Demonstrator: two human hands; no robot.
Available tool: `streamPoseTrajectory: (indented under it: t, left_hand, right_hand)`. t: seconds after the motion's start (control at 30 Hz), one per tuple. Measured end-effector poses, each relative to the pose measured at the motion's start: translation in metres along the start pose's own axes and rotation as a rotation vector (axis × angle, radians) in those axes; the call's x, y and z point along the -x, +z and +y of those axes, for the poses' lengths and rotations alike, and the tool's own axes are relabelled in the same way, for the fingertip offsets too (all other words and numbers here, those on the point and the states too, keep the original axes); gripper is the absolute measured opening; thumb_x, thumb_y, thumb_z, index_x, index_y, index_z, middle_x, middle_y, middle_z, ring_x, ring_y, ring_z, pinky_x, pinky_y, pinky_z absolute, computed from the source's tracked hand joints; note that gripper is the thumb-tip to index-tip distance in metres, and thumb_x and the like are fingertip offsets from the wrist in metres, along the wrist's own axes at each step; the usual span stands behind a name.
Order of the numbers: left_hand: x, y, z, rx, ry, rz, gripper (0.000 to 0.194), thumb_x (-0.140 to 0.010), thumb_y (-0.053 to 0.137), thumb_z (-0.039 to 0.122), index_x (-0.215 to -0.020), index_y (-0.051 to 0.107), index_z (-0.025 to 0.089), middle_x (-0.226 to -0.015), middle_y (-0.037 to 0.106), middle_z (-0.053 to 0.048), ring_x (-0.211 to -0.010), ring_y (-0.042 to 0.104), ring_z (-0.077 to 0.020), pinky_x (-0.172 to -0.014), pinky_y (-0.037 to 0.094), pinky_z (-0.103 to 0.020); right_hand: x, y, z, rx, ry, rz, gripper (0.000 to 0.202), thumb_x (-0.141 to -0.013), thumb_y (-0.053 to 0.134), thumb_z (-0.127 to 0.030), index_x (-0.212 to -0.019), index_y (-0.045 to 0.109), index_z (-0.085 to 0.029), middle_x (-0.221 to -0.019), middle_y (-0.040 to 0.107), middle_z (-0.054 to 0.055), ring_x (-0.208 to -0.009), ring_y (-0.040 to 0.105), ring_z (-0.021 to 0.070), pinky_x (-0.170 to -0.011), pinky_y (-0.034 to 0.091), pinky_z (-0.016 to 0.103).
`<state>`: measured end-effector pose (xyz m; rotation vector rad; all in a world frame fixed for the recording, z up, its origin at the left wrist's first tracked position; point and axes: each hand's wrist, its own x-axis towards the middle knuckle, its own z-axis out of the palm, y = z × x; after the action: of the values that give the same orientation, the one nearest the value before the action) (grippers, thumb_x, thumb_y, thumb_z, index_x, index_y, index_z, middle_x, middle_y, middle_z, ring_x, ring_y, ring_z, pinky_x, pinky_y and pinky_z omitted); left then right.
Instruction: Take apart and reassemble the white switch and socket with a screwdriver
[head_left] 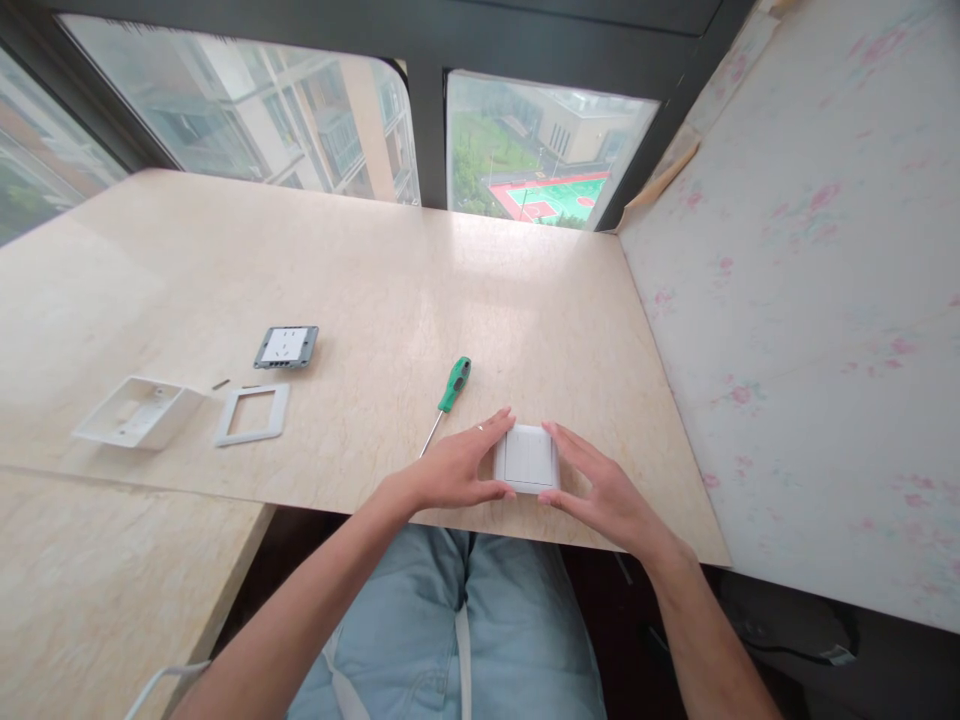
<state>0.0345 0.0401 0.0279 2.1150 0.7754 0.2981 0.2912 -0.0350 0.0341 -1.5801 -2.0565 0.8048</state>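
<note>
Near the front edge of the stone-look sill sits a white wall switch (528, 456) with a wide rocker face. My left hand (466, 462) grips its left side, thumb at the near edge and fingers at the far edge. On the opposite side my right hand (596, 480) holds it the same way, thumb near and fingers far. Just beyond my left hand lies a screwdriver (455, 385) with a green and black handle, its shaft pointing toward me and its tip hidden by that hand.
To the left are a socket insert (286, 346) with a grey frame, a white cover frame (253, 414), an open white mounting box (139, 412) and a small dark screw-like piece (220, 384). Windows close off the back; a flowered wall (810, 330) bounds the right.
</note>
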Motion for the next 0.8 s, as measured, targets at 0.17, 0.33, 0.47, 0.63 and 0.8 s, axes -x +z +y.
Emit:
streamPoseTrajectory:
  t: [0.17, 0.33, 0.47, 0.63, 0.8]
  left_hand:
    - [-0.005, -0.008, 0.006, -0.081, -0.04, -0.057, 0.095, -0.082, 0.075, 0.048, -0.157, 0.025, 0.017, -0.164, 0.026, -0.019, -0.151, 0.032, -0.031, -0.121, 0.032, -0.048]
    - [-0.007, -0.009, 0.011, -0.091, -0.046, -0.025, 0.089, -0.078, 0.077, 0.045, -0.152, 0.034, 0.019, -0.158, 0.04, -0.018, -0.143, 0.045, -0.0342, -0.115, 0.039, -0.049]
    - [-0.009, -0.007, 0.011, -0.095, -0.064, 0.012, 0.084, -0.073, 0.081, 0.044, -0.144, 0.043, 0.02, -0.145, 0.056, -0.015, -0.127, 0.059, -0.0356, -0.104, 0.048, -0.049]
    - [-0.012, 0.0, 0.001, -0.057, 0.021, 0.065, 0.086, -0.068, 0.083, 0.04, -0.142, 0.046, 0.018, -0.141, 0.057, -0.016, -0.126, 0.058, -0.0348, -0.106, 0.046, -0.049]
    - [-0.008, 0.016, -0.01, -0.026, 0.064, 0.152, 0.101, -0.066, 0.086, 0.045, -0.151, 0.036, 0.019, -0.152, 0.047, -0.018, -0.137, 0.048, -0.0365, -0.115, 0.036, -0.052]
  right_hand:
    - [-0.002, -0.002, -0.001, 0.009, -0.001, -0.023, 0.082, -0.085, 0.074, -0.043, -0.157, 0.036, -0.025, -0.158, 0.044, 0.01, -0.146, 0.041, 0.0312, -0.121, 0.034, 0.055]
    - [-0.004, -0.002, 0.0, 0.004, -0.007, -0.014, 0.082, -0.084, 0.075, -0.042, -0.156, 0.038, -0.025, -0.157, 0.046, 0.01, -0.145, 0.043, 0.0313, -0.12, 0.036, 0.054]
    - [-0.006, -0.004, -0.002, 0.01, -0.019, -0.017, 0.081, -0.083, 0.076, -0.04, -0.154, 0.041, -0.023, -0.156, 0.047, 0.011, -0.144, 0.045, 0.0317, -0.119, 0.037, 0.055]
    - [-0.009, -0.007, -0.006, -0.002, -0.053, -0.016, 0.081, -0.079, 0.079, -0.035, -0.152, 0.045, -0.026, -0.153, 0.051, 0.01, -0.141, 0.048, 0.0323, -0.118, 0.038, 0.055]
    - [-0.005, -0.002, 0.001, -0.098, -0.001, -0.003, 0.084, -0.08, 0.078, -0.038, -0.154, 0.042, -0.024, -0.157, 0.045, 0.011, -0.145, 0.042, 0.0304, -0.121, 0.032, 0.053]
